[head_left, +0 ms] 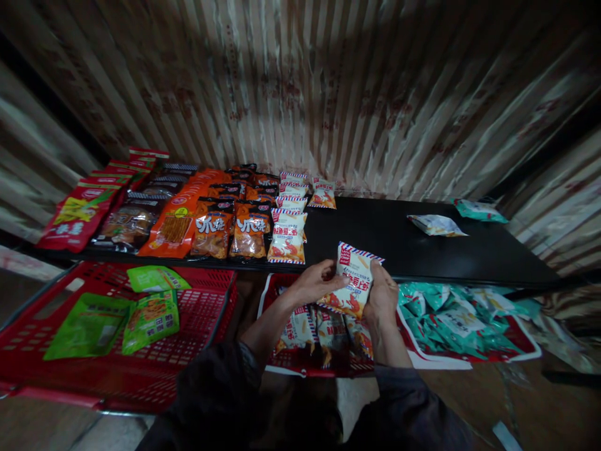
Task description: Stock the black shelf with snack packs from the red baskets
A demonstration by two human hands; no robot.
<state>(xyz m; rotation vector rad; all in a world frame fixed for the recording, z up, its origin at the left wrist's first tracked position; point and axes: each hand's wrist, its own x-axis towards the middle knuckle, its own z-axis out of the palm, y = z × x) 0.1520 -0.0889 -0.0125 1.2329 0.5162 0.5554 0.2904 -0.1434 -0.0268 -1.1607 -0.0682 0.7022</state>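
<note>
Head view: black surface [370, 232] across middle; red basket [201, 300], lower left; smaller red basket [319, 372], lower centre; white shrimp-print snack bag [357, 279] just below centre, over smaller basket; left hand [313, 283] touching bag's left side, cannot tell if clamped; right hand [382, 299], grip clamped on right side.

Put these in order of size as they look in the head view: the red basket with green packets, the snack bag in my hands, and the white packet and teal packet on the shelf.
1. Red basket
2. Snack bag
3. White packet and teal packet, too alike to rank
</note>
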